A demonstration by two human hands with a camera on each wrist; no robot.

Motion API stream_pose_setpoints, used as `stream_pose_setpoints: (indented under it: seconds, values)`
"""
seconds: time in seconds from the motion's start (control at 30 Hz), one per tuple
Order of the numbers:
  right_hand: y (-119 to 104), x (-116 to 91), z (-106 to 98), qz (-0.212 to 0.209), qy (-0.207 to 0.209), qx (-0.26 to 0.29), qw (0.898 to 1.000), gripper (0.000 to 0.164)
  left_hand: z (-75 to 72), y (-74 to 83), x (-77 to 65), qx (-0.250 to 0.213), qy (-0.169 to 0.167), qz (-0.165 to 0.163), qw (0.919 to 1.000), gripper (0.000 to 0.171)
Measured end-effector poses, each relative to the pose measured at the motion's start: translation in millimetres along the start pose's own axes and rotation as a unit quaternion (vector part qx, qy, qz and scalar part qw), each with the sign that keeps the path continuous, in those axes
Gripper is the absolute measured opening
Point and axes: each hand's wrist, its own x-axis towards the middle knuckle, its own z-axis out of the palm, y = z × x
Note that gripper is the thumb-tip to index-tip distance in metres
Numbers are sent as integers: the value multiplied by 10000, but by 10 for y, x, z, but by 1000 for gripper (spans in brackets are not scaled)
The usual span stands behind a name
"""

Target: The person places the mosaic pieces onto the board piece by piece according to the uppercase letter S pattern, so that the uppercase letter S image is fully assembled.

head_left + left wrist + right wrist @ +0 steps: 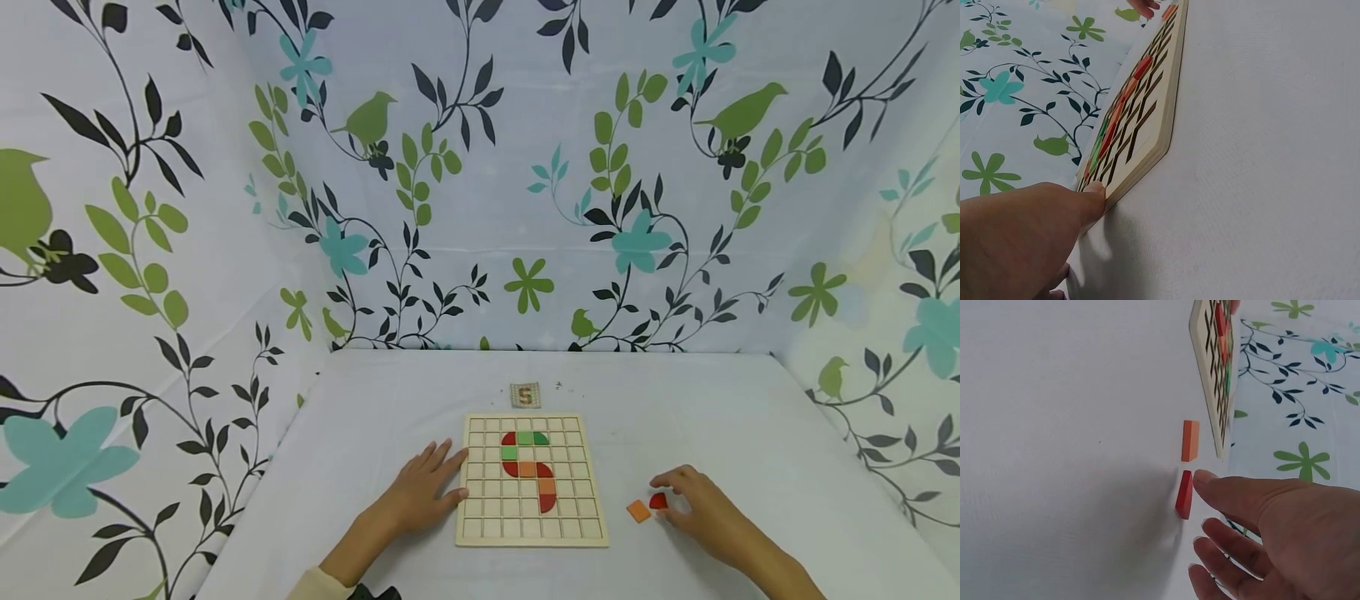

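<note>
A square wooden grid board lies on the white table, with red, green and orange pieces set in its cells in a bent, 5-like line. My left hand rests at the board's left edge, fingers straight. In the left wrist view its thumb lies on the board's rim. To the right of the board, my right hand is spread around a loose red rounded piece. The thumb tip is right beside that piece, the other fingers apart from it. A loose orange square piece lies next to the red one.
Just behind the board lies a small card with a 5-like figure on it. White cloth printed with birds, leaves and flowers hangs at the back and both sides of the table. A dark object shows at the bottom edge near the left sleeve.
</note>
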Motion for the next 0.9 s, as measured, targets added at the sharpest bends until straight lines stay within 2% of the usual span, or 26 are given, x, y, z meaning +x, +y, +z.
stream_pose_setpoints:
  seconds: [0.17,0.33,0.47,0.57,0.67,0.9]
  values:
    - [-46,-6,23,-95,-41,95,9999,35,-9,0,-7,-24,-35,-2,10000,69]
    - [-84,14,88,-727,-298,9,9969,29,-18,-1,-9,-27,-1,7,10000,69]
    - [-95,21,170,-999,-193,-353,9942,19,-14,6,-15,-25,-18,15,10000,69]
    - [-110,32,205,-997,-19,-438,9941,16,-14,12,-21,9,-17,6,10000,69]
    - [-123,54,218,-1003,28,-289,9945,14,-18,13,-22,21,-8,2,10000,69]
    - [-150,139,241,-897,-222,394,9949,16,-32,9,-19,-26,-30,42,10000,68]
